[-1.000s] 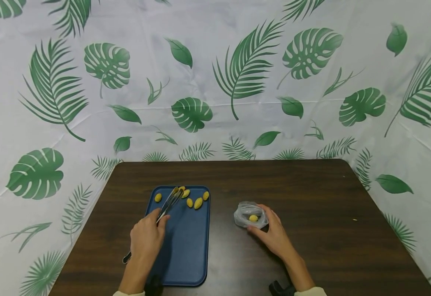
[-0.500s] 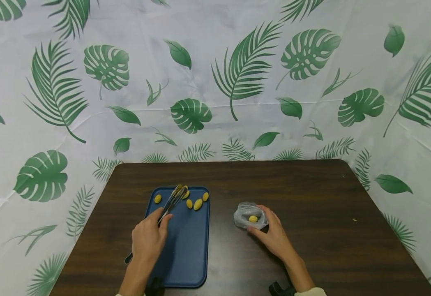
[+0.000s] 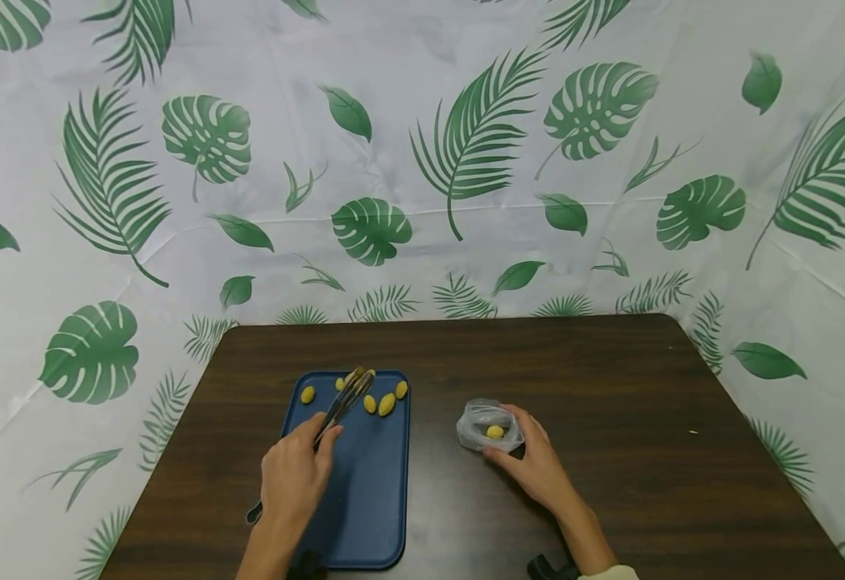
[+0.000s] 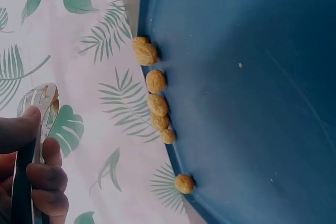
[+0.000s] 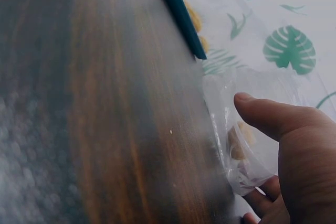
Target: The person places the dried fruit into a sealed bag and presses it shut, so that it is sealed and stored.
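Note:
My left hand (image 3: pixel 293 475) grips a pair of metal tongs (image 3: pixel 344 407) with dark handles, above the blue tray (image 3: pixel 364 491). In the left wrist view a small yellow fruit (image 4: pixel 55 98) shows between the tong tips, raised off the tray. Several more wrinkled, oval yellow fruits (image 3: pixel 387 404) lie along the tray's far end. To the right of the tray, my right hand (image 3: pixel 534 463) holds a clear plastic bag (image 3: pixel 471 423) by its side, thumb and fingers around it, mouth upward. Inside the bag sits yellow fruit (image 3: pixel 494 432); how much lies beneath is hidden.
The dark wooden table (image 3: pixel 610 379) carries everything. A tiny yellow scrap (image 3: pixel 693 432) lies on its right side. Behind the table hangs a white cloth (image 3: pixel 422 266) printed with green leaves. Small crumbs dot the tray.
The tongs have risen slightly and shifted right, bringing a fruit off the tray's far end. My right hand and the bag have stayed put. The head view has tilted a little.

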Motion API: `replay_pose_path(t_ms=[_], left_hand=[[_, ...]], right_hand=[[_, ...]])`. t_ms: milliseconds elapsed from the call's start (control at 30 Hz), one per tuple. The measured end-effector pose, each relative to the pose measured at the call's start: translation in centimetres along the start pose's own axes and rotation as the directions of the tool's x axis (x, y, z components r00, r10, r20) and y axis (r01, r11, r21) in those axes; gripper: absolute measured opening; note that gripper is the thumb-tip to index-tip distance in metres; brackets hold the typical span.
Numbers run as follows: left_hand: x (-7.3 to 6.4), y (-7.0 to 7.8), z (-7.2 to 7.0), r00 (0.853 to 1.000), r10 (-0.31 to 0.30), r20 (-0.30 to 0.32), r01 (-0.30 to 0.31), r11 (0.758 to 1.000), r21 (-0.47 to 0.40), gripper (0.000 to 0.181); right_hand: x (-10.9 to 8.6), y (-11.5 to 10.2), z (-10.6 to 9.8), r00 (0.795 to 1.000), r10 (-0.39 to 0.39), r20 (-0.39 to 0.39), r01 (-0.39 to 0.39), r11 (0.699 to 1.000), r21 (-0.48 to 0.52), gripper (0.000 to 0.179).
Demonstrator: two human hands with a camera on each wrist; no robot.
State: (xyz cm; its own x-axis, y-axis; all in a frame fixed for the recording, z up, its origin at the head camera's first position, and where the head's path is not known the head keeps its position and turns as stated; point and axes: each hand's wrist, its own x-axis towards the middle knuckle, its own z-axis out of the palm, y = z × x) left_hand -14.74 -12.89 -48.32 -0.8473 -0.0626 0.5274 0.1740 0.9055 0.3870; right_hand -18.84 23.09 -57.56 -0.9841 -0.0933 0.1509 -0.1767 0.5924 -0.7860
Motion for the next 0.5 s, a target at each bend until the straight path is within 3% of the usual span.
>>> replay_pose_path(t_ms=[500], left_hand=[[0.1,1.6,0.2,0.997,0.071,0.018,-0.070,0.997,-0.039,0.018]], right_hand=[[-0.2,0.0,-0.1,1.000,0.009,0.006,-0.009,1.000,0.003,0.081]])
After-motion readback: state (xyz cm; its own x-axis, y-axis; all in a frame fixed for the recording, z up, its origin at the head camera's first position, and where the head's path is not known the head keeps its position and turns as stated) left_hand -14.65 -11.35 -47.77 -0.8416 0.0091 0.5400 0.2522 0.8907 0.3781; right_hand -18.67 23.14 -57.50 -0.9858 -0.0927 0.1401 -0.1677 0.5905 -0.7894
